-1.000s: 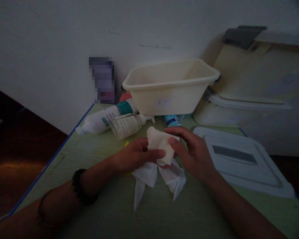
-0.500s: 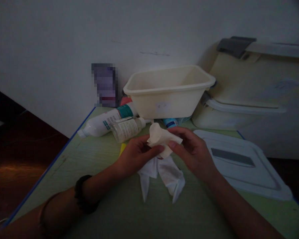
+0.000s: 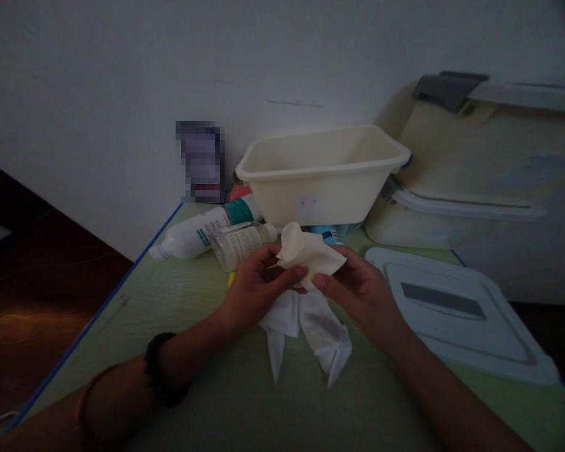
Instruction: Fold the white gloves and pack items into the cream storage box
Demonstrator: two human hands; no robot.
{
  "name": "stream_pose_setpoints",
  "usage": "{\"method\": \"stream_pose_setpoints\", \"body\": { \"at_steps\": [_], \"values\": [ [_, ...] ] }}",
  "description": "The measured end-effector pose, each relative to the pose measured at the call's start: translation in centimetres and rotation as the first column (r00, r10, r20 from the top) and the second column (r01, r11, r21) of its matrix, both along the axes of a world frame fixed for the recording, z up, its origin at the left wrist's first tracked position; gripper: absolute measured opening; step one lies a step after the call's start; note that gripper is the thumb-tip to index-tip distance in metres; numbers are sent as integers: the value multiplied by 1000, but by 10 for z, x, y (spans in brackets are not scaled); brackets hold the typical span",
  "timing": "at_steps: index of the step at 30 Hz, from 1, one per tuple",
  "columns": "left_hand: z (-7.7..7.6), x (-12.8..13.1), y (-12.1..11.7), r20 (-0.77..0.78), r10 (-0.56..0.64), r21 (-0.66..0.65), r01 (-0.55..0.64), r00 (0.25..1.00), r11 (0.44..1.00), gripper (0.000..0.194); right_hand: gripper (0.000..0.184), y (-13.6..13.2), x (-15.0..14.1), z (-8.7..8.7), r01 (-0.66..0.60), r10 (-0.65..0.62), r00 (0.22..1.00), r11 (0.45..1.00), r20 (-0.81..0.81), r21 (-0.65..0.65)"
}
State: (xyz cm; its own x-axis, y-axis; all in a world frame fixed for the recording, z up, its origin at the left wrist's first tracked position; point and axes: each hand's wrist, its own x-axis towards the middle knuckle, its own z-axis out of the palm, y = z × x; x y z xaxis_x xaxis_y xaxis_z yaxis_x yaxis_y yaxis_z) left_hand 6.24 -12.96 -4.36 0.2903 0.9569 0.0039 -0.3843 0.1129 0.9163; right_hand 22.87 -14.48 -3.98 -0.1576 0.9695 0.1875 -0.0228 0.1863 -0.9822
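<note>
Both hands grip a crumpled off-white cloth or tissue above the middle of the table; its exact kind is unclear. My left hand pinches its left side, thumb on top. At its right side my right hand pinches it, thumb in front. Beneath the hands lies a white cloth piece with pointed ends hanging toward me; I cannot tell whether it joins the held one. Near my left hand a clear bottle lies on its side, with a bit of something yellow partly hidden by the hand.
Behind the clear bottle lies a white bottle with a green band. A cream bin stands at the back, a blue packet before it. On the right are stacked lidded boxes and a flat lid. A pixelated object leans on the wall.
Both hands stay on the off-white cloth, which is slightly more upright and spread at the top. The view has shifted a little; the other things keep their places.
</note>
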Motion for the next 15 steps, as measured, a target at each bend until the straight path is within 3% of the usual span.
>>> {"method": "stream_pose_setpoints", "body": {
  "at_steps": [9, 15],
  "values": [
    [-2, 0, -5, -121, -53, 88, 64, 991, 994, 32, 16, -3, -7, 1, 55, -57, 998, 995, -31, -81],
    [-6, 0, -5, 26, 156, 264, -157, 987, 952, 45, 6, 0, -2, 4, 149, -150, 988, 988, -24, -27]
  ]
}}
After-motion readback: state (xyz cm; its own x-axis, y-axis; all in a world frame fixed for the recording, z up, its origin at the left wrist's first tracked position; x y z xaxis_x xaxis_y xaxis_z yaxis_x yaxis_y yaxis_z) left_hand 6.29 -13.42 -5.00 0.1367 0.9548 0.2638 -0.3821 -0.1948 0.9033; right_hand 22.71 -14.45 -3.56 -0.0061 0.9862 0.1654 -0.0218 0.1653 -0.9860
